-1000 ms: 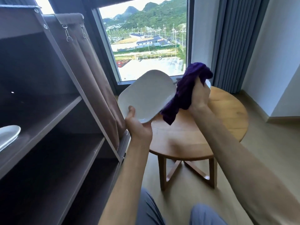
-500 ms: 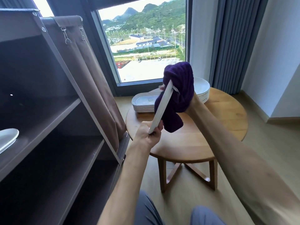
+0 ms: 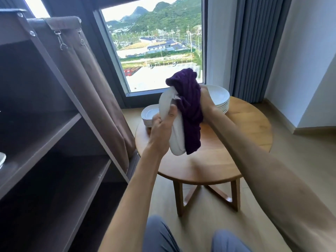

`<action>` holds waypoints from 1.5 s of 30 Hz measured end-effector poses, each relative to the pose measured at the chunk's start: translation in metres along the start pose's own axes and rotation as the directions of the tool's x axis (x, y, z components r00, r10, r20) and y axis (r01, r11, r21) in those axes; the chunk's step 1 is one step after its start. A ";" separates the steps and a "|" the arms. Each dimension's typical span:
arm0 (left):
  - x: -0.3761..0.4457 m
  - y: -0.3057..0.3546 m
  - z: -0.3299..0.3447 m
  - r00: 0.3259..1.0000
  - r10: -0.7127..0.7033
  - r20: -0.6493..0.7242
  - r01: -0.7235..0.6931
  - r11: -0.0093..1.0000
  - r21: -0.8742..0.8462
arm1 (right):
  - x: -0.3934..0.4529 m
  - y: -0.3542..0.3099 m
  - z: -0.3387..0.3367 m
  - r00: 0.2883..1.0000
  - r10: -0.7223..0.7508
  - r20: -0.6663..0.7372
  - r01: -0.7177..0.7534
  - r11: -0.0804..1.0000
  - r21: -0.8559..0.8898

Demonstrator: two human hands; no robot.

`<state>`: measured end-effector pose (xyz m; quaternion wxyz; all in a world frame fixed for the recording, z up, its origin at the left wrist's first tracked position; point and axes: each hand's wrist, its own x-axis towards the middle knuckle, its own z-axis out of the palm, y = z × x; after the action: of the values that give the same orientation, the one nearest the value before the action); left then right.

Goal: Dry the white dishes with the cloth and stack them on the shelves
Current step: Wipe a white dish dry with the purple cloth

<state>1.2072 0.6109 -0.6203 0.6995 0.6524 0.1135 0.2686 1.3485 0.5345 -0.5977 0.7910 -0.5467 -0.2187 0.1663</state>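
Note:
My left hand [image 3: 161, 128] grips a white oblong dish [image 3: 175, 139] held upright on edge above the round wooden table [image 3: 236, 142]. My right hand [image 3: 206, 102] holds a purple cloth [image 3: 190, 106] pressed against the dish's right face; the cloth hides most of that hand's fingers. Behind them on the table stand a stack of white oblong dishes [image 3: 148, 117] and a stack of round white plates [image 3: 220, 100]. One white dish [image 3: 2, 159] lies on the middle shelf [image 3: 36, 142] at the far left edge.
A dark brown shelf unit [image 3: 87, 124] with a drawn-back fabric cover [image 3: 94, 88] fills the left side. The window is behind the table, a grey curtain [image 3: 254, 51] at right. My knees [image 3: 160, 233] show at the bottom.
The dish has turned from face-on to edge-on and further round. The cloth has slid down over its right face. Both hands sit slightly lower over the table.

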 end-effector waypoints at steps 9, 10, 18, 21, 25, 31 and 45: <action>0.014 0.000 0.009 0.976 -0.114 -0.187 0.013 0.883 -0.470 | -0.024 0.043 -0.028 0.966 0.256 -0.021 -0.252 0.961 0.114; 0.010 -0.003 0.004 0.984 -0.100 -0.147 0.023 0.891 -0.454 | -0.024 0.041 -0.033 0.963 0.268 -0.025 -0.263 0.958 0.114; 0.048 0.028 -0.080 0.959 -0.177 0.222 0.091 0.932 0.349 | -0.003 -0.011 -0.043 0.966 0.089 0.241 0.098 0.741 -0.664; 0.058 0.034 -0.074 0.912 -0.296 0.286 0.149 0.885 0.442 | 0.000 -0.012 -0.033 0.961 0.004 0.276 0.173 0.770 -0.614; 0.051 0.010 -0.062 0.980 -0.134 0.146 0.108 0.979 0.172 | 0.000 0.005 -0.038 0.985 -0.172 0.007 0.153 0.857 -0.491; 0.019 -0.037 -0.001 0.961 -0.177 -0.214 0.087 0.924 -0.373 | -0.015 0.038 -0.021 0.952 0.169 -0.255 -0.088 0.950 0.300; 0.028 0.001 -0.046 0.973 -0.186 0.139 0.214 0.951 -0.224 | -0.030 0.014 -0.020 0.989 0.108 0.102 -0.050 0.887 -0.458</action>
<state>1.2070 0.6652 -0.6196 0.8014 0.5638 0.1054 0.1696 1.3331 0.5089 -0.6218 0.6186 -0.7133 -0.2781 0.1764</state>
